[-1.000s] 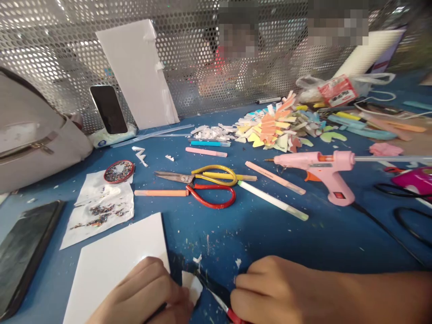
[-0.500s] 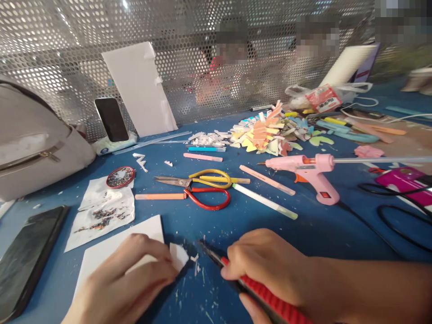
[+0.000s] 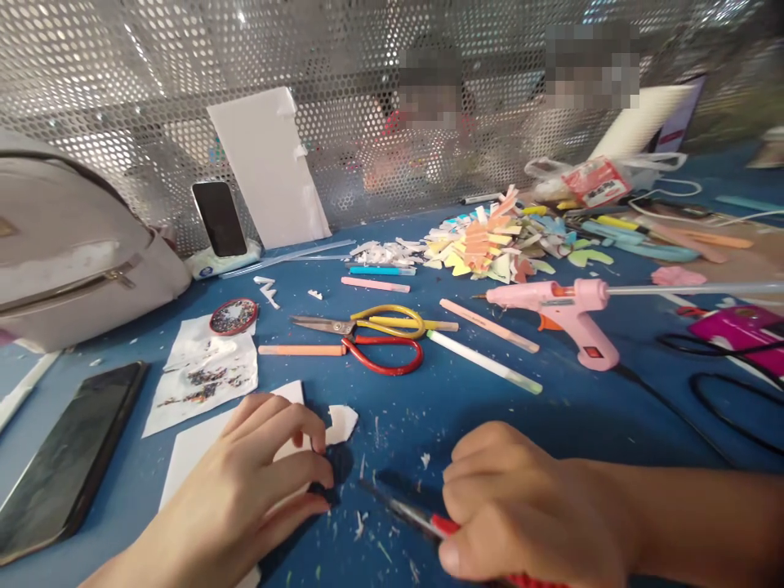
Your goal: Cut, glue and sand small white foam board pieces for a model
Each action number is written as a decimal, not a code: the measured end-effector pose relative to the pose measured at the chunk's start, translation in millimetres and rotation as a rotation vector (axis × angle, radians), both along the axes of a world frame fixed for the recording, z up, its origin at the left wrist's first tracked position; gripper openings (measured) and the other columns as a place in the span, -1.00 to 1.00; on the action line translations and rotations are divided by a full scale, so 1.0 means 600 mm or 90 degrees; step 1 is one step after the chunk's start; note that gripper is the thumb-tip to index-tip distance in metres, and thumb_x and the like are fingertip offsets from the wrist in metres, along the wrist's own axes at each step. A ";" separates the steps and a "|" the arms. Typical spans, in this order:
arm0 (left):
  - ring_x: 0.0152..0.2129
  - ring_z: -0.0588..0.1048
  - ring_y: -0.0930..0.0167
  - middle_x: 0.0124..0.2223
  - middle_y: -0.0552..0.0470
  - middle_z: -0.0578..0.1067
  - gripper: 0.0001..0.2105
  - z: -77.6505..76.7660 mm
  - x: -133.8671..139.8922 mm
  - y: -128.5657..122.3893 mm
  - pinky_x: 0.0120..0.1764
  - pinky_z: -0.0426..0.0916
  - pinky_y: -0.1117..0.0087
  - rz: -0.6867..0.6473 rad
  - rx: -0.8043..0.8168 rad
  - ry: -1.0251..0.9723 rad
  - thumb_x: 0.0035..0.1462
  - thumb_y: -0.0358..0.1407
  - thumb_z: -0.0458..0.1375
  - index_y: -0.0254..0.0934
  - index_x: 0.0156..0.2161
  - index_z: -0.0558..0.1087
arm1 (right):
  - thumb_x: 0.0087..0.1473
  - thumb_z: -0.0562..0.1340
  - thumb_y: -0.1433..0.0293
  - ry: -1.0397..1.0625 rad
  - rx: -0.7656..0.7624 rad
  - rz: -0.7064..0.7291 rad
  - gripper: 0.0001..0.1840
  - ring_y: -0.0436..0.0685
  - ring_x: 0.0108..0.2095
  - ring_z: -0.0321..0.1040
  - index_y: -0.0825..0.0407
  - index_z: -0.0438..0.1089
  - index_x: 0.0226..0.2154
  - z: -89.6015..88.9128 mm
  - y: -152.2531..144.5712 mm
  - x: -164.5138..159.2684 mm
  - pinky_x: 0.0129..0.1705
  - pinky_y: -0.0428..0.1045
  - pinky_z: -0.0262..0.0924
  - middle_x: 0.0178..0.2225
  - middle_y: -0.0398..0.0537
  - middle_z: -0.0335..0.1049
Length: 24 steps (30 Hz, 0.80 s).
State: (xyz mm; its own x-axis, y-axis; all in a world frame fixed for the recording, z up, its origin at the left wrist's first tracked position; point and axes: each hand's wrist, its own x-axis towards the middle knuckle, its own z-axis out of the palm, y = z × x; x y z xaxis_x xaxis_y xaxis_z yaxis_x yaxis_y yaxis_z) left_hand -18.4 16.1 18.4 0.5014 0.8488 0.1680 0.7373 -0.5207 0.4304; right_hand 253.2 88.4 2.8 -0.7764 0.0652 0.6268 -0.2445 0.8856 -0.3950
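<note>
My left hand (image 3: 269,465) hovers over a white sheet (image 3: 205,445) at the lower left, fingers curled but apart, with no object visible in them. Just beyond its fingertips lies a small cut white piece (image 3: 343,425) on the blue table. My right hand (image 3: 514,498) is wrapped around the red handle of a utility knife (image 3: 416,516). The knife's dark blade points left, low over the table, among tiny white shavings (image 3: 360,524). Part of the handle is hidden under the hand.
Scissors (image 3: 385,355) and several markers (image 3: 483,359) lie ahead, with a pink glue gun (image 3: 569,306) to the right. Farther back is a heap of paper scraps (image 3: 483,241). A phone (image 3: 73,457), a bead-covered paper (image 3: 202,380) and a backpack (image 3: 79,253) occupy the left.
My left fingers have loosened from the small white piece, which now lies apart from them. My right hand has shifted right with the knife. The view has turned slightly left.
</note>
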 end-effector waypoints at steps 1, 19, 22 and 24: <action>-0.23 0.31 0.36 -0.14 0.07 0.39 -0.90 0.000 -0.002 -0.001 -0.15 0.22 0.35 0.000 -0.021 0.006 0.24 -0.41 0.21 -0.12 -0.23 0.46 | 0.13 0.03 0.41 0.007 -0.024 -0.008 -0.83 -0.02 -0.63 0.08 0.02 0.18 -0.17 0.000 0.001 0.001 -0.49 -0.07 0.03 -0.57 -0.29 0.14; -0.23 0.42 0.42 -0.14 0.15 0.47 -0.82 -0.044 0.027 -0.011 -0.11 0.19 0.37 -0.068 -0.048 -0.109 0.29 -0.07 0.15 -0.07 -0.12 0.43 | -0.01 0.11 0.47 0.018 -0.062 -0.126 -0.62 0.03 -0.63 0.19 -0.03 0.12 -0.08 -0.001 -0.003 0.006 -0.54 -0.05 0.11 -0.56 -0.23 0.23; -0.28 0.41 0.43 -0.20 0.15 0.45 -0.91 -0.046 0.028 -0.012 -0.15 0.19 0.38 -0.058 -0.051 -0.084 0.33 -0.16 0.13 -0.06 -0.18 0.45 | 0.01 0.12 0.47 0.043 -0.084 -0.148 -0.64 0.02 -0.65 0.17 -0.05 0.15 -0.09 -0.003 -0.003 0.006 -0.56 -0.06 0.08 -0.58 -0.26 0.19; -0.30 0.40 0.44 -0.24 0.17 0.44 -0.92 -0.043 0.031 -0.012 -0.17 0.17 0.38 -0.044 -0.047 -0.085 0.33 -0.23 0.13 -0.07 -0.23 0.46 | 0.01 0.14 0.49 0.065 -0.130 -0.155 -0.63 0.00 -0.68 0.08 -0.07 0.17 -0.09 -0.008 0.000 0.006 -0.59 -0.06 0.02 -0.62 -0.32 0.08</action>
